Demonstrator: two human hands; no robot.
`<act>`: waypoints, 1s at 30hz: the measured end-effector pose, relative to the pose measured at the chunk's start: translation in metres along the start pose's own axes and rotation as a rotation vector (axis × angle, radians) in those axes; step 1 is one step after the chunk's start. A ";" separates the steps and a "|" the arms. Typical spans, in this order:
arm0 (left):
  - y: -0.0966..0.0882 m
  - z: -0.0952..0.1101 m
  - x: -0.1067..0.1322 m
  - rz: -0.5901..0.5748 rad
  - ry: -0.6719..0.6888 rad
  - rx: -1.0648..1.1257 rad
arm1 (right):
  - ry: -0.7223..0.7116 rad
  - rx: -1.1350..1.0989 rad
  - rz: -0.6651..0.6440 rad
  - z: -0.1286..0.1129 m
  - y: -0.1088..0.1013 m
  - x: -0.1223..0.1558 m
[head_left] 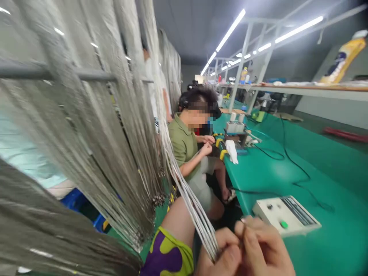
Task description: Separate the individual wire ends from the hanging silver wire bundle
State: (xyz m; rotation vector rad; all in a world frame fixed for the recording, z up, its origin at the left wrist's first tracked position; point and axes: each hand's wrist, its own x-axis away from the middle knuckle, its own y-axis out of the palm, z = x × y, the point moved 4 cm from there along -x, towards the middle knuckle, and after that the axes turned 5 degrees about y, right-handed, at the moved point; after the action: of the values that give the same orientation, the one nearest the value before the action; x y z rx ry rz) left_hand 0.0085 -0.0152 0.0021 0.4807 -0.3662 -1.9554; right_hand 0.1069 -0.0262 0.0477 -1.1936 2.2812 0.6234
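A bundle of thin grey-white cables [198, 211] slants down from the upper middle to the bottom of the view. My left hand [222, 251] is closed around its lower end. Close against it, my right hand [266, 245] is closed too, thumb and fingertips pinched together at the cable ends. Whatever sits between those fingertips is tiny and mostly hidden, so I cannot name it. Just beyond the right hand, a white control box [287, 214] with a green button lies on the green bench [330, 245].
Many grey cables [100, 126] hang over a metal rail [94, 74] on the left. A co-worker in a green shirt [184, 147] sits ahead beside a bench machine [237, 132]. A black cord [296, 165] crosses the bench. A shelf [304, 90] above carries a bottle [343, 57].
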 end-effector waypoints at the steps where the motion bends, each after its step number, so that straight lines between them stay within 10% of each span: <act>1: -0.003 -0.004 -0.001 0.021 0.029 -0.022 | 0.117 -0.169 -0.031 0.006 0.003 -0.001; 4: -0.006 -0.008 -0.004 0.059 0.080 -0.050 | 0.308 -0.383 -0.026 0.017 0.009 -0.002; 10: -0.002 -0.004 -0.005 0.008 0.044 -0.079 | -0.104 -0.110 0.078 0.008 0.000 0.002; 16: -0.010 -0.013 -0.007 0.033 0.058 -0.068 | 0.291 -0.358 0.074 0.016 0.008 -0.018; 21: -0.013 -0.009 -0.019 0.092 0.069 0.056 | 0.182 -0.382 0.279 0.009 -0.011 -0.036; 30: -0.013 0.004 -0.030 0.164 0.057 0.124 | 0.434 0.149 -0.219 0.024 0.013 -0.003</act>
State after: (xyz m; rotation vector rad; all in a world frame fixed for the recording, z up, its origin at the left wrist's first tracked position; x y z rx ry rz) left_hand 0.0074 0.0176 0.0045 0.5674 -0.4781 -1.7640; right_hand 0.1021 -0.0033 0.0337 -1.5968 2.4341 0.1148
